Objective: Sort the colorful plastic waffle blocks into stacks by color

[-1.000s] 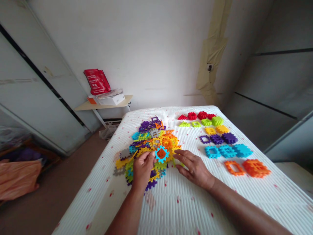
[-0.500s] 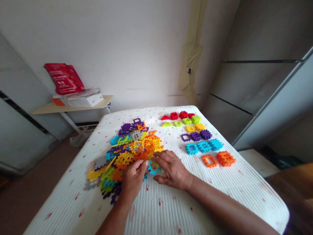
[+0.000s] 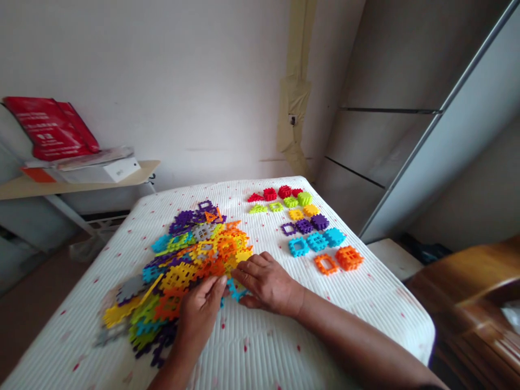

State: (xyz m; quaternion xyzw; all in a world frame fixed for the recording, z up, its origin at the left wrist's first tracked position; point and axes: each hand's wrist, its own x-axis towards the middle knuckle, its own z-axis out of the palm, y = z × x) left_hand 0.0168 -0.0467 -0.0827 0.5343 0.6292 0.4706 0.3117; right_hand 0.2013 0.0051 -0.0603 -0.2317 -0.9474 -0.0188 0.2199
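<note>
A light-blue toothed plastic building tile (image 3: pixel 233 290) lies at the near right edge of a mixed pile of tiles (image 3: pixel 179 275). My right hand (image 3: pixel 266 284) comes over it from the right, thumb and fingers closed about it, hiding part of it. My left hand (image 3: pixel 203 303) is beside the pile, thumb and forefinger pinched together close to the blue tile. What lies in that pinch, if anything, is too hidden to tell. Orange and yellow tiles are just beyond both hands.
Tiles sorted by colour stand in rows at the right of the table: red (image 3: pixel 284 192), green (image 3: pixel 290 202), yellow (image 3: pixel 311 210), purple (image 3: pixel 319 222), blue (image 3: pixel 317 241) and orange (image 3: pixel 349 258). A quilted white cloth (image 3: pixel 260 352) covers the table. A red bag (image 3: pixel 52 130) rests on a side shelf.
The view has turned to the right, so everything sits further left in the picture. My right hand's fingers have closed in over the blue tile. My left hand keeps its pinch.
</note>
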